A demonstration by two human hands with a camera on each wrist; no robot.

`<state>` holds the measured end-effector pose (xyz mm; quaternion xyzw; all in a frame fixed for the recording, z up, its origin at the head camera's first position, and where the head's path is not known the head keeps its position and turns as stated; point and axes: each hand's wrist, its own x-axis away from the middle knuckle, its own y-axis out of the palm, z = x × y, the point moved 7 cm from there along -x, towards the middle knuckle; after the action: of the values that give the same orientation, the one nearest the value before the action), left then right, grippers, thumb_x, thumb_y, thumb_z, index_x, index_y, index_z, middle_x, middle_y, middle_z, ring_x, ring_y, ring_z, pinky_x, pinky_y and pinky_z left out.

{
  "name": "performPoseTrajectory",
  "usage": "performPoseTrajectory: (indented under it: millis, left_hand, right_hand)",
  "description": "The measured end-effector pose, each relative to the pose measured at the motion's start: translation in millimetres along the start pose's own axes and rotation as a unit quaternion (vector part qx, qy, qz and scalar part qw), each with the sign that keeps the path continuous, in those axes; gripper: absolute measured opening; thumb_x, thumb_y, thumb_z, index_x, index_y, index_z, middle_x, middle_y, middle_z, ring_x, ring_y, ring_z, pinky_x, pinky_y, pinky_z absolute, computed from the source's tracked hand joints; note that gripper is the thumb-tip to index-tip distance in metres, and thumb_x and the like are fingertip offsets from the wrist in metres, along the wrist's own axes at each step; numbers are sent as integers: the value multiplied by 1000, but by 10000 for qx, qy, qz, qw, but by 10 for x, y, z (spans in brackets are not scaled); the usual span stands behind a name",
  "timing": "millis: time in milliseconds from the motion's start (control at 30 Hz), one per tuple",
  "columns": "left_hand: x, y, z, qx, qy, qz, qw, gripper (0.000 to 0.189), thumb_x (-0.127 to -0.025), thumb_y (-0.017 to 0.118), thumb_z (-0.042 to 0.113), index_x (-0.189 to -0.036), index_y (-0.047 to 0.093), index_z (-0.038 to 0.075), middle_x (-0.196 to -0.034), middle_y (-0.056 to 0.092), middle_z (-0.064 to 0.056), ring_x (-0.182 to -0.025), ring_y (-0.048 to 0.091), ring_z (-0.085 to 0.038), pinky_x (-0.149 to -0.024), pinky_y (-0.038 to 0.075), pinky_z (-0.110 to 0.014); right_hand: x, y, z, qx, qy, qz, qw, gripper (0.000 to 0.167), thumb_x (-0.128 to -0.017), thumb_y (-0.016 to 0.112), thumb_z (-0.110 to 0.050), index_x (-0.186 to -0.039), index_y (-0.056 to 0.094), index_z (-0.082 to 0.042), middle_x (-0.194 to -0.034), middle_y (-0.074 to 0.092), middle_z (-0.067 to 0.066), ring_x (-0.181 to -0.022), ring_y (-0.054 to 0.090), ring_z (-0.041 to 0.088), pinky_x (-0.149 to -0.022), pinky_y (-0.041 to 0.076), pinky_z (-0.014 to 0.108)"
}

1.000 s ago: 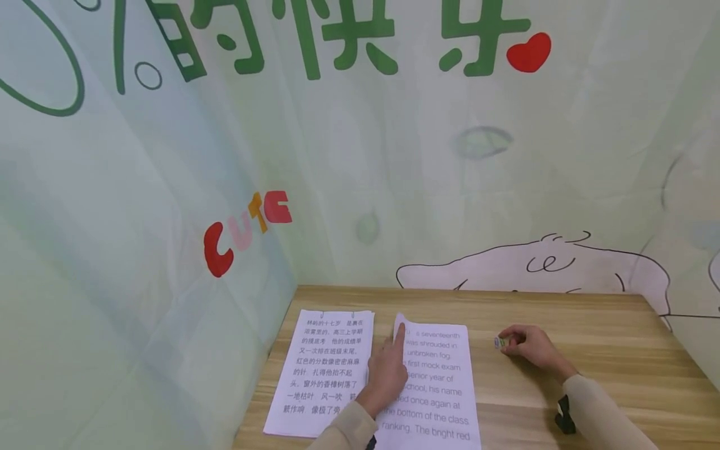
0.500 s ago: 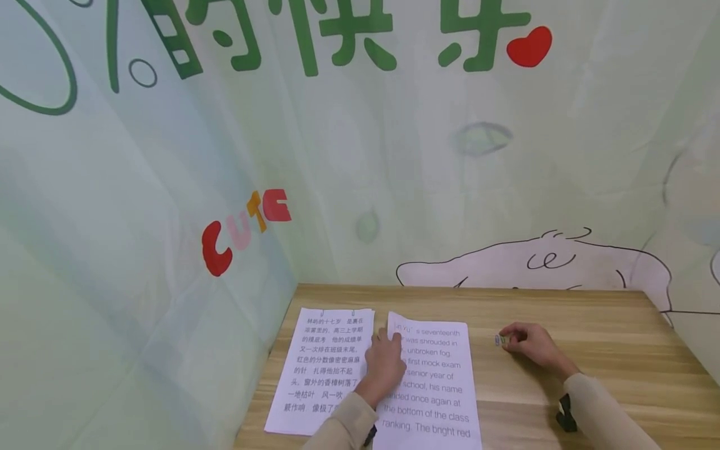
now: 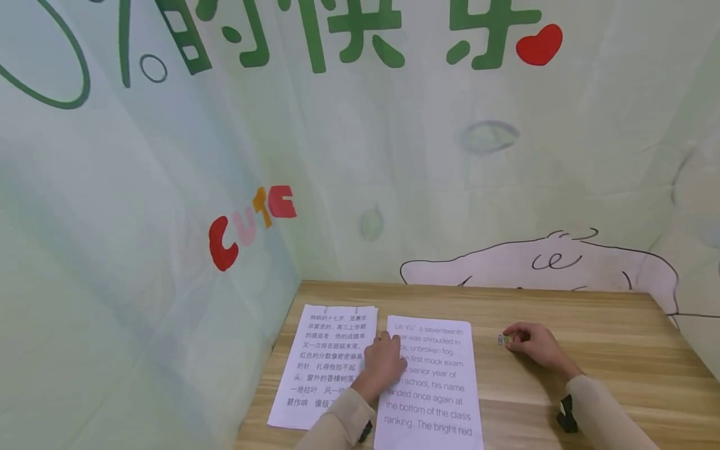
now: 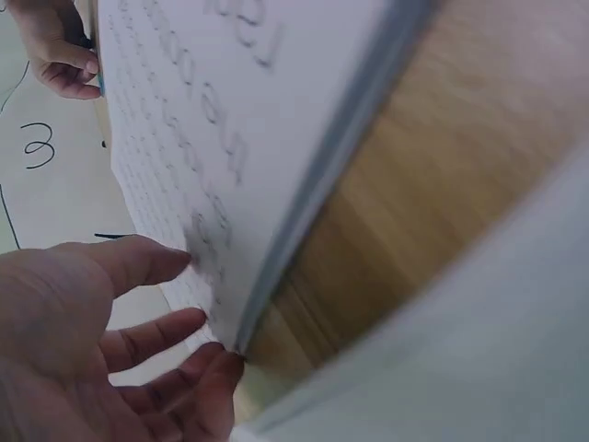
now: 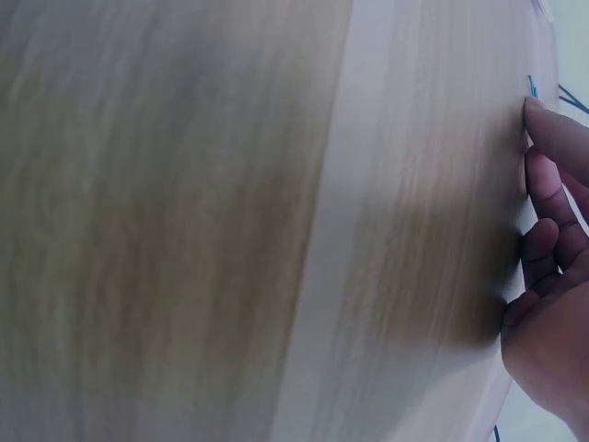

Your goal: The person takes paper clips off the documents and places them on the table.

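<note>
Two printed sheets lie side by side on the wooden table (image 3: 562,375). The left one carries Chinese text (image 3: 329,359) and has two clips on its top edge. The right one is a stack with English text (image 3: 435,387). My left hand (image 3: 384,362) rests with loosely bent fingers on the left edge of the English stack; in the left wrist view its fingertips (image 4: 216,364) touch that edge (image 4: 304,207). My right hand (image 3: 531,344) lies on the table to the right and pinches a small blue-and-green object (image 3: 502,339), seen as a blue speck (image 5: 532,87) at the fingertips.
A pale green printed backdrop (image 3: 394,156) closes the table at the back and along the left side. Bare wood runs between the English stack and the right hand, and out to the table's right edge (image 3: 675,337).
The raised top-left corner of the English stack has dropped flat. My left hand drew its pointing finger back and slid down to the stack's left edge. The right hand has hardly moved.
</note>
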<state>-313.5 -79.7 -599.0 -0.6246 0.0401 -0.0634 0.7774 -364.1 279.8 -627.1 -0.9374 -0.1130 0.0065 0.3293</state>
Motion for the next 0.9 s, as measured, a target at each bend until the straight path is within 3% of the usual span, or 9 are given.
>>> performPoseTrajectory:
  millis: [167,367,500,667,900]
  left_hand:
    - [48,-112,-167,616,191,169,9978,37,-93,77,35,-119,75,8,-104,68,-9,-84,62,-20,-68,57,-39]
    - [94,-414,-710,750,-579,531,9941,40,-94,76,35,-124,74,8,-106,69,-12,-89,64,-25,-70,57,-43]
    - [133,-555,-1089,864,-1048,524,9893,43,-94,77,34,-126,72,7,-108,68,-13,-92,62,-26,-71,55,-46]
    - [261,-604,-1453,882,-1479,513,9837,48,-91,79,31,-130,69,4,-111,67,-17,-94,62,-31,-72,55,-50]
    - [368,-577,-1805,1086,-2020,358,9727,66,-93,77,24,-149,53,-3,-128,58,-29,-100,59,-34,-76,57,-48]
  right_hand:
    - [19,8,16,21,-62,-5,10000,27,-92,78,-7,-116,73,3,-86,63,3,-78,55,13,-64,46,23]
    - [18,2,-17,57,-75,-31,10000,28,-92,78,-9,-118,73,3,-87,64,4,-79,55,15,-64,47,23]
    - [23,-20,-24,89,-89,64,9999,27,-92,79,-8,-116,74,2,-87,64,3,-79,55,14,-64,46,23]
    - [24,3,-30,3,-168,33,9999,27,-92,79,-8,-116,74,3,-87,64,3,-78,55,12,-65,47,23]
    - [11,11,-9,10,-152,60,9999,27,-91,79,-8,-115,74,2,-86,65,3,-78,56,13,-65,48,23]
